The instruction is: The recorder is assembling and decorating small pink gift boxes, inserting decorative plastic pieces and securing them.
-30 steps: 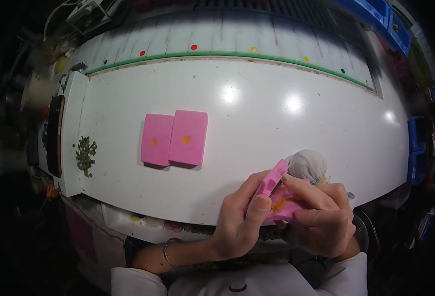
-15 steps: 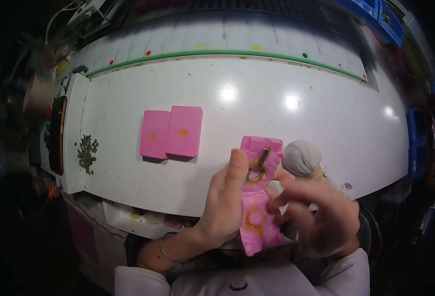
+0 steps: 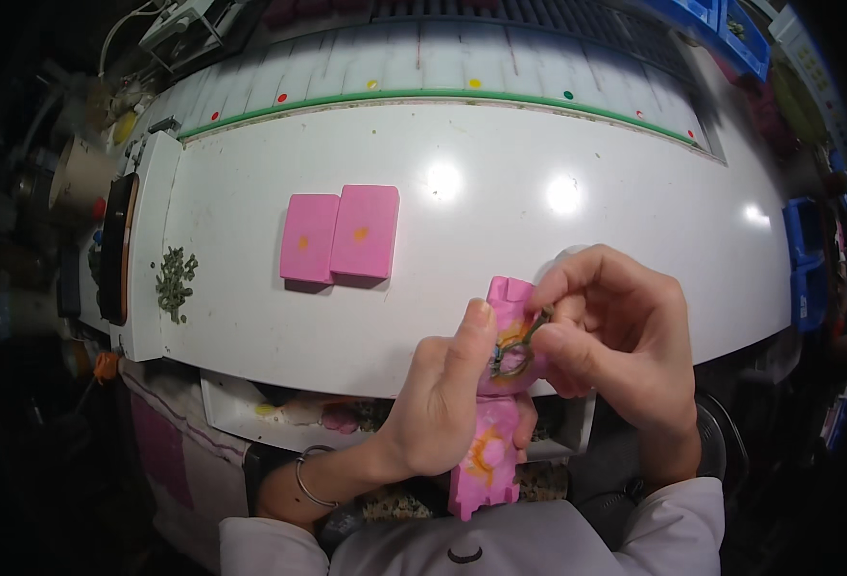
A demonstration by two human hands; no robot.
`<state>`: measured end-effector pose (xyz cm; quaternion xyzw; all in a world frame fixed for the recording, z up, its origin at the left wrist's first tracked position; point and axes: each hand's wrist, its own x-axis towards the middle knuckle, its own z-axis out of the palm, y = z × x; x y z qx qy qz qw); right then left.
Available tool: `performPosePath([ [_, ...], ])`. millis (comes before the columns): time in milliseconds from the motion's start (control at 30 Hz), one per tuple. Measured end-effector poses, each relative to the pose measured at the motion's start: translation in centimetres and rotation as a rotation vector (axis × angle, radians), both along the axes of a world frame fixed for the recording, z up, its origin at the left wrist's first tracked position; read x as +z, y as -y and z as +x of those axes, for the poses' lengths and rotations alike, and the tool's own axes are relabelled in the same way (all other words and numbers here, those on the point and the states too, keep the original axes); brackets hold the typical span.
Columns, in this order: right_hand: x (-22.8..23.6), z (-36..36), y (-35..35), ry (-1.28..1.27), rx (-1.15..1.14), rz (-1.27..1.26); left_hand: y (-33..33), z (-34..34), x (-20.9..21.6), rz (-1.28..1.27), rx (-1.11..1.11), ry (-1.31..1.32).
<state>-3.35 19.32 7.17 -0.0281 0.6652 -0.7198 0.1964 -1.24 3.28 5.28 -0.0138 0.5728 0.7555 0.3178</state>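
My left hand (image 3: 442,403) is closed around an opened pink rubber mould, its thumb raised along the side. The upper half (image 3: 510,292) and the lower half (image 3: 489,459) join at a fold, and orange stains mark the hollow of each. In the upper half lies a dark green ring-shaped piece (image 3: 540,319) with a short stem, which looks like a wax ring. The thumb and fingers of my right hand (image 3: 630,336) pinch that stem; the ring end still sits against the mould. Behind my right hand, a white cloth-covered ball (image 3: 571,253) is mostly hidden.
Two pink blocks (image 3: 308,235) lie side by side on the white table (image 3: 471,221). Small green bits (image 3: 176,281) are heaped at the left. Below the front edge is an open drawer (image 3: 231,403). Blue bins (image 3: 807,259) stand at the right, and a green strip (image 3: 423,96) runs along the back.
My right hand has moved up from beside the mould's fold and now pinches the green stem. The mould has tilted and shifted slightly, and my right hand now covers most of the white ball.
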Motion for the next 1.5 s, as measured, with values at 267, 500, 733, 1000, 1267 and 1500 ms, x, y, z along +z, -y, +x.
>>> performPosePath([
  [267,-0.2,1.0,0.2,-0.046,0.096,0.112,0.7,0.4,0.1,-0.056,-0.03,-0.099],
  [500,-0.4,1.7,0.3,-0.107,0.083,0.143,1.1,0.8,0.4,-0.049,-0.05,-0.065],
  [733,-0.5,1.9,0.3,0.02,0.096,0.021,1.7,0.7,0.3,-0.02,-0.103,-0.023],
  [1000,-0.7,1.8,-0.1,0.132,0.07,-0.113,1.5,0.6,-0.4,0.066,-0.117,0.046],
  [1267,-1.3,1.6,-0.6,0.235,0.038,-0.335,2.0,0.5,-0.5,0.157,-0.103,0.091],
  [1500,-1.3,2.7,-0.6,0.147,-0.108,-0.435,3.0,0.4,-2.7,0.23,-0.054,-0.062],
])
